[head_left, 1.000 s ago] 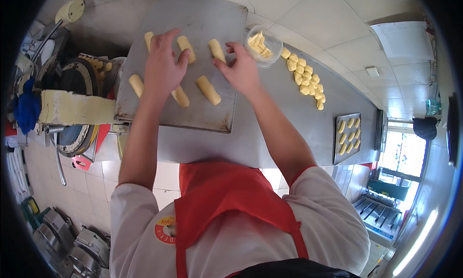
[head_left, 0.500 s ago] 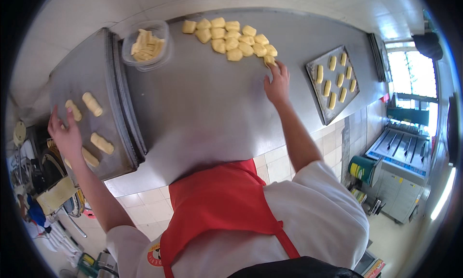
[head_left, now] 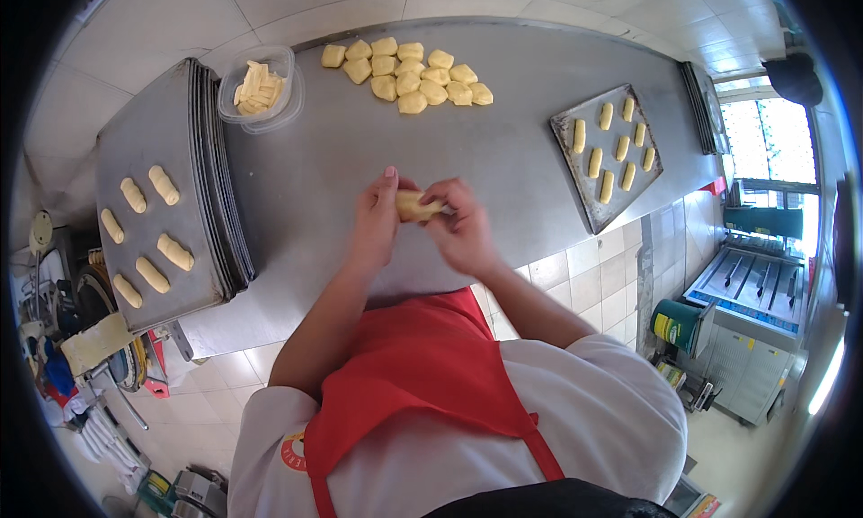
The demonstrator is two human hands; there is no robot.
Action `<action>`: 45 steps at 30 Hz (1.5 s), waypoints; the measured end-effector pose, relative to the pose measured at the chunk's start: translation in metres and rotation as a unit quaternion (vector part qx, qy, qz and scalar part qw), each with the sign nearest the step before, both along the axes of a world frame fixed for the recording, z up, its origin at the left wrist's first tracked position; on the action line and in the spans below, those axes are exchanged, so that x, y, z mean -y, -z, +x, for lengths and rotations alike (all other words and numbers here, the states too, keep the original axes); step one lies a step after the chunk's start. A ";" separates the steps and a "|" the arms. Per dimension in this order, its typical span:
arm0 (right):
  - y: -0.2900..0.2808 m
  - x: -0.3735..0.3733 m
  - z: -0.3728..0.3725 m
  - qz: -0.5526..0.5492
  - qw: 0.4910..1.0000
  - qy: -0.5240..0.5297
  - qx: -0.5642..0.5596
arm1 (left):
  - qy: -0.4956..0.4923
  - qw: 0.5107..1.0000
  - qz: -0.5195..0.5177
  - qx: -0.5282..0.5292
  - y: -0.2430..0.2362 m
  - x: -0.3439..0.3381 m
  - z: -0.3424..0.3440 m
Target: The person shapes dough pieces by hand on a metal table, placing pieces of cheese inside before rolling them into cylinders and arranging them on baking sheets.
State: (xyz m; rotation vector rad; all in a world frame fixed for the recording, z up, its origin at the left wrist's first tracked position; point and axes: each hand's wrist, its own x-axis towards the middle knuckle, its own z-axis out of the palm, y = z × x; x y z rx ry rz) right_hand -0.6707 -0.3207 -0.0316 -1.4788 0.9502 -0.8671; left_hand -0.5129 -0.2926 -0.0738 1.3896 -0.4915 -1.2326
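Right now both bare hands meet over the grey stainless steel worktop, and between them sits a small pale yellow piece of dough. The left hand cups one end of it with fingers curled, the right hand pinches the other end, so both are closed on the dough, held just above the worktop near its front edge

Taking that worktop as the landmark: at its far edge lies a cluster of pale yellow dough lumps, touching one another in rough rows. Beside the cluster, toward the person's left, stands a clear plastic tub of yellow butter sticks, close against a stack of dark metal baking trays that covers the worktop's left end. The top tray carries six shaped dough rolls, lying apart from each other. On the worktop's right end rests a single dark baking tray with shaped dough rolls in two rows, well apart from the hands

A red apron over a white shirt fills the lower view
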 end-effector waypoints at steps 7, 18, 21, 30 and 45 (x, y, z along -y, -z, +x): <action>0.037 -0.064 0.067 0.103 0.990 0.097 0.022 | -0.008 0.975 -0.076 0.210 0.002 -0.063 0.005; -0.132 -0.072 0.064 -0.307 0.946 0.102 0.030 | -0.155 0.983 -0.058 0.073 0.043 -0.173 0.128; -0.084 -0.062 0.056 -0.568 0.771 0.278 -0.082 | -0.032 0.965 -0.004 0.260 0.055 -0.195 0.129; 0.087 -0.111 0.077 -0.248 0.855 -0.097 -0.446 | 0.173 0.741 -0.091 0.642 0.075 -0.166 0.068; 0.073 -0.145 0.041 -0.197 0.706 -0.270 -0.624 | 0.337 0.608 -0.075 0.715 0.098 -0.211 0.090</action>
